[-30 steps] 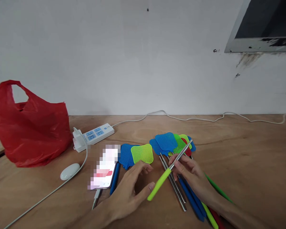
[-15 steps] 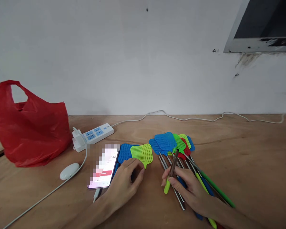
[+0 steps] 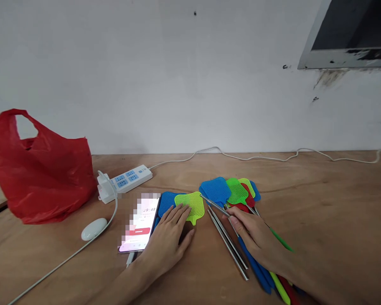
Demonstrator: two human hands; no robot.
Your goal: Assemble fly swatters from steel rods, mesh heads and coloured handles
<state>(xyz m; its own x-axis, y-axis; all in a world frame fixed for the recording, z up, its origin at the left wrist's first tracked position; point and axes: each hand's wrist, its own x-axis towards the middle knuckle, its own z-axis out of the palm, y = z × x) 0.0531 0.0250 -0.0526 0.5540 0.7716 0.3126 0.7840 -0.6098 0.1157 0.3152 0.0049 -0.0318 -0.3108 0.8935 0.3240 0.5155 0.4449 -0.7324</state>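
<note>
My left hand (image 3: 168, 235) lies flat, fingers stretched over a yellow-green fly swatter head (image 3: 195, 207). That head overlaps a blue swatter head (image 3: 168, 201). In my right hand (image 3: 250, 231) is a thin metal fly swatter handle (image 3: 213, 203), pointing up and left, its tip close to the yellow-green head; its grip end is hidden by the hand. Under and behind this hand lie fly swatters with blue (image 3: 216, 189), green (image 3: 237, 190), red and yellow heads. Bare metal rods (image 3: 230, 250) lie just left of their coloured grips (image 3: 254, 267).
A lit phone (image 3: 141, 224), plugged into a cable, lies left of my left hand. Farther left are a white oval mouse-like object (image 3: 94, 229), a power strip (image 3: 130, 180) and a red plastic bag (image 3: 47, 178). A white cord (image 3: 257, 158) runs along the wall.
My right hand has tilted the handle from nearly upright to leaning left, bringing its tip toward the yellow-green head. My left fingers have straightened from a pinch near that head's stem and now lie on it.
</note>
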